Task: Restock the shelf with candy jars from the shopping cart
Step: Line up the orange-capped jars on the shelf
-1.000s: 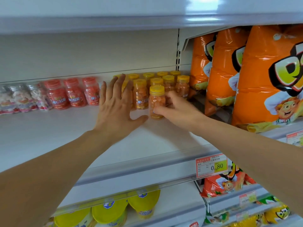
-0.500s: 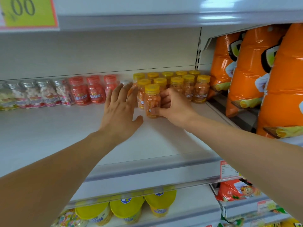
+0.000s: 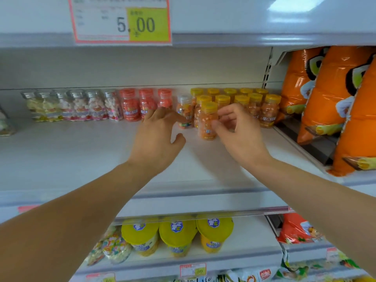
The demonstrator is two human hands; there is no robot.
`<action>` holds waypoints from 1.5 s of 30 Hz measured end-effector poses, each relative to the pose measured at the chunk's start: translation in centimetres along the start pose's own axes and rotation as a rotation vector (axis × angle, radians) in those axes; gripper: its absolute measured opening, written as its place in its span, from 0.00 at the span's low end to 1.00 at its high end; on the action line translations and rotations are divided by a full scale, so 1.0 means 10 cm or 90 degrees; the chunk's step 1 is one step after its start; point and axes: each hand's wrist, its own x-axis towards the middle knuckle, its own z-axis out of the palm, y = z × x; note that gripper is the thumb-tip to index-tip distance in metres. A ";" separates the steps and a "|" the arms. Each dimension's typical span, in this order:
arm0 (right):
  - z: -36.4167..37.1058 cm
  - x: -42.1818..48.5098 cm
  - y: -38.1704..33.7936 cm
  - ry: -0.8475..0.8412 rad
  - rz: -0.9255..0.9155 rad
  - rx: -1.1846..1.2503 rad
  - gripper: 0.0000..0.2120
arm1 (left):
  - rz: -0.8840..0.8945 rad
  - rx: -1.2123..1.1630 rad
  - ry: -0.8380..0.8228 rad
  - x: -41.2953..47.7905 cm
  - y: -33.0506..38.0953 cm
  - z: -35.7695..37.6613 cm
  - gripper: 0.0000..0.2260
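A group of orange candy jars with yellow lids [image 3: 266, 110] stands at the back right of the white shelf [image 3: 81, 155]. The front orange jar [image 3: 206, 127] stands upright on the shelf ahead of the group. My right hand [image 3: 238, 133] is just to its right, fingers loosely curled, thumb tip touching the jar's side. A silver-lidded jar of mixed candy [image 3: 184, 108] stands left of the group. My left hand [image 3: 158, 135] reaches toward it with straight fingers, fingertips at its lower part.
Red-lidded jars [image 3: 130, 106] and silver-lidded marshmallow jars [image 3: 81, 106] line the back left. Tall orange snack bags [image 3: 329, 102] fill the bay at right. A 5.00 price tag [image 3: 122, 21] hangs on the shelf above. Yellow-lidded cups [image 3: 177, 233] sit on the shelf below.
My right hand has loosened its grip on the front orange jar, which now stands on the shelf. My left hand moved right toward the silver-lidded jar. The view tilted upward.
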 end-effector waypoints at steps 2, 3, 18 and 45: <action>0.03 -0.20 -0.31 0.001 -0.048 0.055 0.03 | -0.020 -0.032 0.072 -0.15 -0.02 -0.23 0.12; 0.07 -0.32 -0.48 -0.014 -0.067 0.090 0.02 | -0.034 -0.044 0.104 -0.26 -0.04 -0.36 0.11; 2.71 -3.16 -1.52 -0.685 0.004 0.152 0.04 | -0.605 -0.057 0.010 -4.27 -1.95 -1.43 0.06; 4.29 -4.58 -1.33 -1.056 -0.001 -0.016 0.13 | -0.667 -0.041 -0.377 -6.23 -2.50 -1.03 0.26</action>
